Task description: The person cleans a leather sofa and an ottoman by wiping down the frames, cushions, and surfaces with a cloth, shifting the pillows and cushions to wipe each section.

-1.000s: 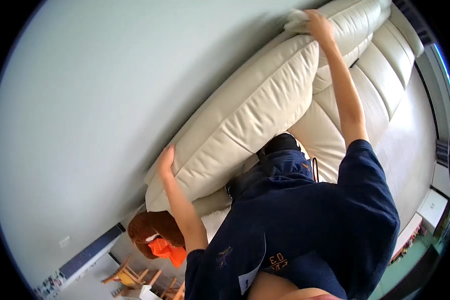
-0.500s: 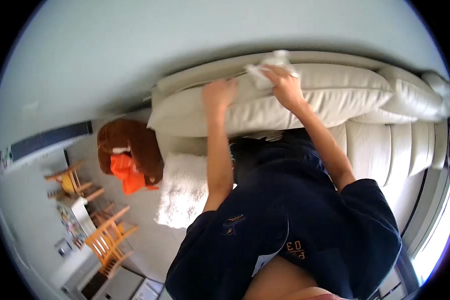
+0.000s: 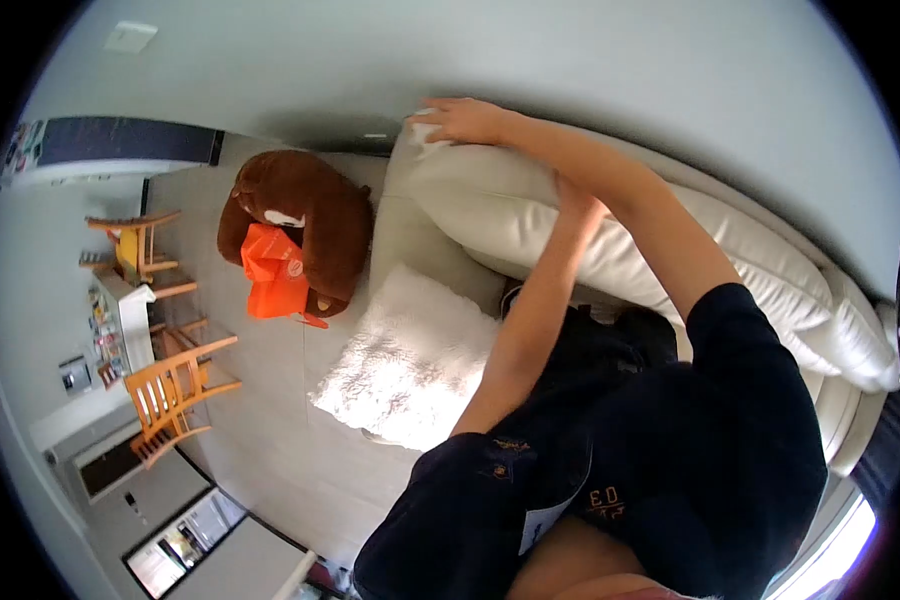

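Observation:
My right hand (image 3: 465,121) reaches across to the far left corner of the cream sofa's backrest. It presses a crumpled white cloth (image 3: 427,130) against the top edge there, fingers over the cloth, which is mostly covered. My left hand (image 3: 578,198) rests at the cream back cushion (image 3: 490,215), under my right forearm. Its fingers are hidden by that forearm, so their pose does not show. The two arms cross above the cushion. The sofa (image 3: 400,215) has its back along a pale wall.
A fluffy white pillow (image 3: 415,350) lies at the sofa's left end. Beside it on the floor sits a brown plush toy (image 3: 335,225) with an orange bag (image 3: 275,270). Wooden chairs (image 3: 175,390) and a white table (image 3: 130,325) stand farther left.
My right hand has moved left along the backrest with the white cloth, crossing over my left arm. My left hand now sits farther right on the cushion. The view has shifted and turned.

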Action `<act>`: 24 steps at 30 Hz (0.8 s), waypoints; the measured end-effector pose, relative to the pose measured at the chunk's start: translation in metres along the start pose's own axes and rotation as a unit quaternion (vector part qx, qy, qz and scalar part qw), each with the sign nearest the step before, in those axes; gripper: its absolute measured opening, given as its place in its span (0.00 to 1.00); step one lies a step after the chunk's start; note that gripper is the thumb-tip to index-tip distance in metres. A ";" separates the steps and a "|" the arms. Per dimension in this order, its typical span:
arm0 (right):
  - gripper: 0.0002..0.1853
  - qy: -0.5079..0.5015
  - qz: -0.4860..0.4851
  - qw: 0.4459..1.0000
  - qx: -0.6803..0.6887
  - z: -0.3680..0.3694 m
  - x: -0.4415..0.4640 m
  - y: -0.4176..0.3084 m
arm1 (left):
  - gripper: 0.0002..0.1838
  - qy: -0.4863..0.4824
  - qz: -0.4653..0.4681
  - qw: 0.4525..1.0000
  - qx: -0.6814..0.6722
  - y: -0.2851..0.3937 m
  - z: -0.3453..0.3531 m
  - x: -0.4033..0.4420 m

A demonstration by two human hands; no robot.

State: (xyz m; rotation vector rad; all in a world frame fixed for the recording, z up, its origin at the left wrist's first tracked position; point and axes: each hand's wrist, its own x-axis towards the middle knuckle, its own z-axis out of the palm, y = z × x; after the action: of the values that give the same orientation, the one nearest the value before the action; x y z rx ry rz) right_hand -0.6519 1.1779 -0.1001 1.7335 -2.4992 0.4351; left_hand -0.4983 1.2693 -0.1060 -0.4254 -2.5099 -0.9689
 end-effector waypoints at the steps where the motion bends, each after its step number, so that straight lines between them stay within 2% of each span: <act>1: 0.19 -0.049 0.037 0.998 0.016 0.009 0.000 0.008 | 0.18 -0.022 -0.037 0.998 -0.035 -0.006 0.001 0.000; 2: 0.19 -0.046 -0.006 0.999 -0.022 0.014 -0.012 0.018 | 0.18 -0.018 -0.044 0.998 -0.029 -0.002 -0.012 0.007; 4: 0.18 -0.041 -0.048 0.996 -0.058 0.007 -0.028 0.024 | 0.17 -0.108 -0.038 0.993 0.016 0.023 -0.042 0.030; 6: 0.16 -0.175 0.019 0.984 0.007 -0.023 -0.042 0.016 | 0.15 -0.077 -0.062 0.995 -0.036 0.020 -0.038 0.028; 7: 0.16 -0.180 0.019 0.983 0.007 -0.029 -0.049 0.024 | 0.13 -0.040 -0.086 0.992 -0.088 0.022 -0.034 0.029; 8: 0.16 -0.203 -0.006 0.979 -0.011 -0.031 -0.060 0.028 | 0.13 -0.045 -0.089 0.991 -0.094 0.022 -0.037 0.030; 10: 0.15 -0.228 -0.018 0.973 -0.029 -0.038 -0.093 0.029 | 0.17 -0.263 -0.093 0.959 0.056 0.023 -0.047 0.039; 11: 0.12 -0.254 -0.015 0.967 -0.022 -0.047 -0.111 0.029 | 0.21 -0.197 -0.077 0.975 0.071 0.019 -0.036 0.033; 13: 0.09 -0.270 0.016 0.963 0.010 -0.052 -0.157 0.033 | 0.21 -0.194 -0.061 0.977 0.062 0.019 -0.038 0.033; 15: 0.11 -0.249 0.120 0.959 0.067 -0.041 -0.227 0.039 | 0.23 -0.194 -0.067 0.976 0.070 0.016 -0.032 0.033; 17: 0.19 -0.291 0.137 0.946 0.029 -0.077 -0.271 0.021 | 0.24 -0.202 -0.064 0.974 0.080 0.018 -0.033 0.034; 18: 0.32 -0.342 0.076 0.936 -0.043 -0.116 -0.282 0.007 | 0.25 -0.210 -0.062 0.971 0.095 0.019 -0.035 0.033; 22: 0.29 -0.357 0.065 0.931 -0.033 -0.144 -0.343 0.013 | 0.27 -0.229 -0.049 0.967 0.104 0.020 -0.040 0.035; 24: 0.24 -0.339 0.217 0.913 0.069 -0.151 -0.342 0.013 | 0.27 -0.239 -0.056 0.963 0.108 0.023 -0.043 0.037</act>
State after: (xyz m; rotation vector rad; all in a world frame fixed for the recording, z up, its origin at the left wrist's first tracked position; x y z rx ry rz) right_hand -0.5556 1.5325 -0.0318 1.5480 -3.4473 0.0083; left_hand -0.5090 1.2608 -0.0467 -0.5018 -3.0644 -0.6778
